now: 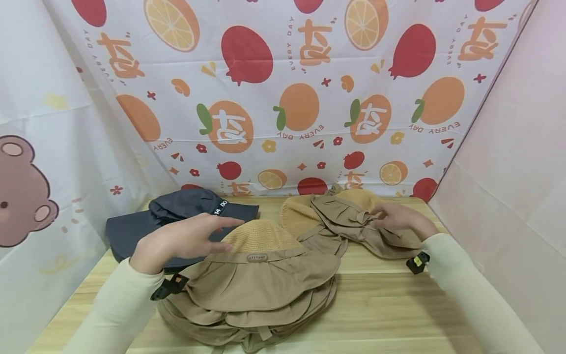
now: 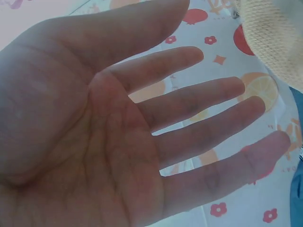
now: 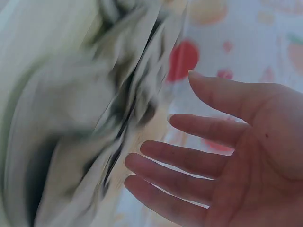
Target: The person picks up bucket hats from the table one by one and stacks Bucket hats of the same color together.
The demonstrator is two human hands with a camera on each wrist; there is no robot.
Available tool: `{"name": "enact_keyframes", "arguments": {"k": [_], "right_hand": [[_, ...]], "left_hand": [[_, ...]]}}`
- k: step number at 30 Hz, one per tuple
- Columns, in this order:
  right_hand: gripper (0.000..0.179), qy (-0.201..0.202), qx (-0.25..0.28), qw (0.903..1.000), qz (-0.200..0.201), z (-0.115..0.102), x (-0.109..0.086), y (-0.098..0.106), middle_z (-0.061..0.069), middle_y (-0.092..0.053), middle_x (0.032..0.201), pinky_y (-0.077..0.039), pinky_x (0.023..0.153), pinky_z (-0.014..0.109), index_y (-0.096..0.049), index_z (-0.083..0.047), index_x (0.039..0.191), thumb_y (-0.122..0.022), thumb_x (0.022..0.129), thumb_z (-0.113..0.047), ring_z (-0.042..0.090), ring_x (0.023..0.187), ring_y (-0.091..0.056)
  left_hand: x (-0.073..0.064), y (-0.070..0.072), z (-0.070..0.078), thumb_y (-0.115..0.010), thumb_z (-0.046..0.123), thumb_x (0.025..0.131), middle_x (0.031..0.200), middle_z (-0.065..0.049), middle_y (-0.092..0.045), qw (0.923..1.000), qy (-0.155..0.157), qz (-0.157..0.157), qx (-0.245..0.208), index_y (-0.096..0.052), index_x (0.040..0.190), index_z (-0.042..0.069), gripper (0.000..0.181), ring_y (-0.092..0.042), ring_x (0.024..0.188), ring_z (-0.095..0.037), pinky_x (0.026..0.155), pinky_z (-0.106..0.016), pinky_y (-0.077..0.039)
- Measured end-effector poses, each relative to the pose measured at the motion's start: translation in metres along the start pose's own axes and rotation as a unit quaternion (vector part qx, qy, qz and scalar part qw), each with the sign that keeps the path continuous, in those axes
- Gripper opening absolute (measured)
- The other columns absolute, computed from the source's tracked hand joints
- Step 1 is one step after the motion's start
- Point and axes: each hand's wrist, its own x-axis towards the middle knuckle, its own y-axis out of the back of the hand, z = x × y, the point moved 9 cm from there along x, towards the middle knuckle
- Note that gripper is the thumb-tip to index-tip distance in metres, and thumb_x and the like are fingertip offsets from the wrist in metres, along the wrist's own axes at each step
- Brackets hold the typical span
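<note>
A stack of khaki sun hats (image 1: pixel 261 282) with a tan knitted crown stands at the front centre of the table. My left hand (image 1: pixel 185 241) hovers at the left of that crown, fingers spread and straight; the left wrist view shows the bare palm (image 2: pixel 109 137) with the crown's knit (image 2: pixel 272 42) apart from it. At the back right lie more khaki hats (image 1: pixel 353 221), loosely heaped and folded. Over them is my right hand (image 1: pixel 400 219), its fingers extended and holding nothing in the right wrist view, where the hats (image 3: pixel 80 123) are blurred.
Dark navy caps (image 1: pixel 185 206) with wide brims lie at the back left, partly behind my left hand. The wooden table (image 1: pixel 389 305) backs onto a white fruit-print curtain (image 1: pixel 300 64). White cloth hangs on both sides, and a bear is printed on the left one (image 1: pixel 22 191).
</note>
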Motion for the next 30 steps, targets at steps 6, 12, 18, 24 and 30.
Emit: {"name": "enact_keyframes", "arguments": {"k": [6,12,18,24,30], "right_hand": [[0.054,-0.071,0.021,0.9971,-0.02,0.06,-0.006,0.005,0.037,-0.058,0.134,-0.06,0.083,0.051,-0.052,0.013,0.14,-0.063,0.102,-0.023,0.04,0.11,-0.066],[0.057,-0.119,0.027,0.9921,-0.031,0.094,-0.009,0.004,0.039,-0.052,0.137,-0.059,0.088,0.057,-0.051,0.016,0.139,-0.066,0.1,-0.022,0.048,0.115,-0.062],[0.065,-0.172,0.016,0.9844,-0.032,0.122,-0.009,0.003,0.039,-0.053,0.136,-0.056,0.092,0.059,-0.048,0.02,0.138,-0.069,0.098,-0.026,0.049,0.112,-0.061],[0.059,-0.18,-0.019,0.9834,-0.017,0.13,-0.004,-0.003,0.039,-0.059,0.127,-0.056,0.09,0.054,-0.055,0.021,0.129,-0.071,0.094,-0.024,0.047,0.107,-0.065],[0.032,-0.174,-0.051,0.9828,0.033,0.135,-0.001,-0.004,0.02,-0.067,0.089,-0.051,0.07,0.038,-0.067,0.011,0.095,-0.078,0.086,-0.018,0.026,0.077,-0.056]], "left_hand": [[0.012,0.005,0.008,-0.07,0.028,0.099,0.144,-0.014,-0.063,0.9996,0.008,-0.011,0.027,-0.051,0.153,0.012,0.059,-0.064,0.126,-0.03,0.1,-0.051,-0.053],[0.019,0.005,0.01,-0.072,0.026,0.098,0.147,-0.015,-0.06,0.9986,0.011,-0.032,0.04,-0.052,0.152,0.011,0.06,-0.061,0.131,-0.034,0.104,-0.053,-0.051],[0.027,0.007,0.01,-0.072,0.025,0.098,0.152,-0.015,-0.056,0.9971,0.02,-0.049,0.055,-0.051,0.153,0.01,0.061,-0.055,0.138,-0.036,0.109,-0.055,-0.048],[0.038,0.011,0.008,-0.07,0.024,0.099,0.156,-0.016,-0.051,0.9953,0.035,-0.062,0.065,-0.05,0.153,0.011,0.059,-0.049,0.144,-0.038,0.112,-0.057,-0.045],[0.051,0.014,-0.005,-0.069,0.027,0.1,0.159,-0.017,-0.047,0.9916,0.067,-0.08,0.077,-0.048,0.155,0.013,0.06,-0.048,0.145,-0.04,0.113,-0.058,-0.044]]}}
